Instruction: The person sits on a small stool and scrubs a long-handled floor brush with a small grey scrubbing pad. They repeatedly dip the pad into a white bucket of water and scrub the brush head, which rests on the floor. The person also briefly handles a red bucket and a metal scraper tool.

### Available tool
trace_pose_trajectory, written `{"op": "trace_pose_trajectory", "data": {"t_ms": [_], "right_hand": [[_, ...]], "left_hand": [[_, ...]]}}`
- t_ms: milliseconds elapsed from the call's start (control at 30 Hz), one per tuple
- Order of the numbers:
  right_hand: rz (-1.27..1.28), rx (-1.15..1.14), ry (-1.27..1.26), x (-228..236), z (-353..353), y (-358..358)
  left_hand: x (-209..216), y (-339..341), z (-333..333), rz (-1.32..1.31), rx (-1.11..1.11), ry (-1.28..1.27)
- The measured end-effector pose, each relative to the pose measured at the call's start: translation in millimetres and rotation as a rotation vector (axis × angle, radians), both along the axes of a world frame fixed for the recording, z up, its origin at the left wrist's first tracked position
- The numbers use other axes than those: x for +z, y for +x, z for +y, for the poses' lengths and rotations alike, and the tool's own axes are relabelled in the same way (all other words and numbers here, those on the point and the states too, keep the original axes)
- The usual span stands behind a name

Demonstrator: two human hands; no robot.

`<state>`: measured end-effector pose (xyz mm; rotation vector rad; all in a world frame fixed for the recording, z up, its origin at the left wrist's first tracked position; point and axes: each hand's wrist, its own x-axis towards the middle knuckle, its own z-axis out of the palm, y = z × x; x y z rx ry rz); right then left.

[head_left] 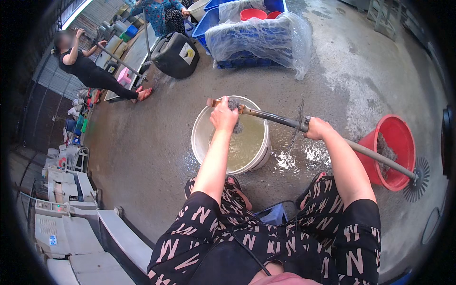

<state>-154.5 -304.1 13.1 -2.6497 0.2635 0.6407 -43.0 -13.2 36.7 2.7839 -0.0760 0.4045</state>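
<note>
A long metal pole point(273, 117) slants across in front of me, over a white bucket point(195, 135) of murky yellowish water. My left hand point(224, 116) is closed round its left part, pressing a grey, fibrous scouring wad point(238, 125) against it above the water. Farther right, my right hand point(317, 128) grips the same pole. A thin spiky ring point(300, 124), seen nearly edge-on, surrounds the pole beside that hand. The pole's far right end carries a slotted round disc point(418, 180) and passes over a red bucket point(367, 145) containing grey clumpy material point(385, 154).
Ahead are a dark jerrycan point(175, 54) and a blue crate point(249, 47) draped with clear plastic. A co-worker point(88, 66) stands far left with a pole; another person point(156, 16) is at the top. Pale machines point(69, 228) line the left. The floor point(142, 142) is wet.
</note>
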Motion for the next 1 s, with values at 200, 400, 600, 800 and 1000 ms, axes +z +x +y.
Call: {"op": "trace_pose_trajectory", "data": {"t_ms": [200, 400, 600, 800, 1000], "right_hand": [[0.002, -0.009, -0.043, 1.6, 0.1, -4.1], [-0.034, -0.019, -0.057, 3.6, 3.4, -3.3], [-0.015, -0.035, -0.059, 0.1, 4.4, -7.2], [-0.026, -0.028, -0.051, 7.2, 10.4, -5.6], [-0.042, 0.018, -0.032, -1.2, 22.5, 4.8]], "left_hand": [[-22.4, -35.1, 31.1, 0.135, -0.067, 0.025], [4.2, 9.7, 7.9, -0.055, -0.036, -0.029], [-33.6, -33.7, 25.8, 0.263, -0.087, 0.109], [-92.9, -6.7, 60.3, 0.504, 0.132, 0.204], [-215.1, 3.5, 116.5, 1.018, -0.371, 0.573]]}}
